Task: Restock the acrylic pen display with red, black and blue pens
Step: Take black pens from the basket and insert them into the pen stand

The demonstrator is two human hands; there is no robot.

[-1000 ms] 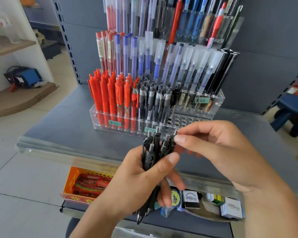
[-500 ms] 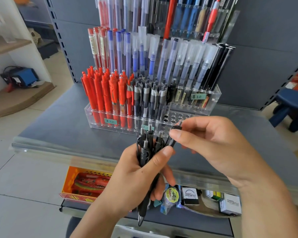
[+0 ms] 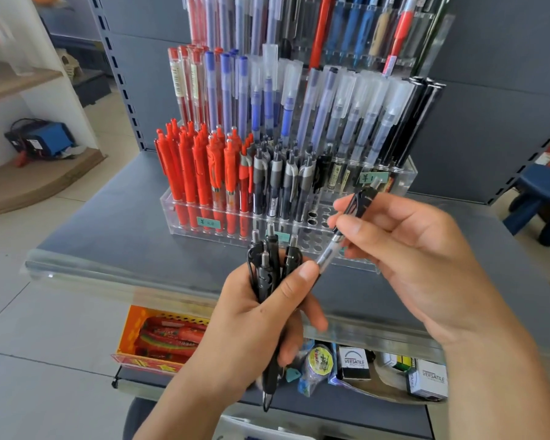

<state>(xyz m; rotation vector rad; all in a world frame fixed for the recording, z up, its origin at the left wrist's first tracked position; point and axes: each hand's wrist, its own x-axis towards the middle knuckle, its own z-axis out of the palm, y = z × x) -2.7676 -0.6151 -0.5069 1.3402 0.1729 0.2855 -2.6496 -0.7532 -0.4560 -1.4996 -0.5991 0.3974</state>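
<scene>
From the head view, looking down over the person's arms, the clear pen display (image 3: 394, 182) stands on the grey shelf (image 3: 108, 223), well stocked in its upper tiers. In the front tier the red pens (image 3: 200, 173) fill the left end in a tight block, and a group of black-and-grey pens (image 3: 283, 182) stands just beside them toward the middle. To the right of those, rows of empty holes (image 3: 318, 217) show through the clear top, so the black section looks only partly filled.

The left hand (image 3: 261, 319) is curled round a bundle of black pens (image 3: 267, 268), clicker ends up, tips hanging out below the palm. I count about four in that bundle, though the fingers hide part of it. The right hand (image 3: 404, 249) pinches a single black pen (image 3: 350, 223) between thumb and fingertips, tilted with its clip end up toward the display and its lower end beside the left thumb; it appears freshly parted from the bundle. It sits just in front of the empty holes, not yet in one.

My judgement: red seems finished, black is under way with this pen and the held bundle left to place. Blue pens stand in the taller tiers behind, but whether that part needs more I cannot tell.
</scene>
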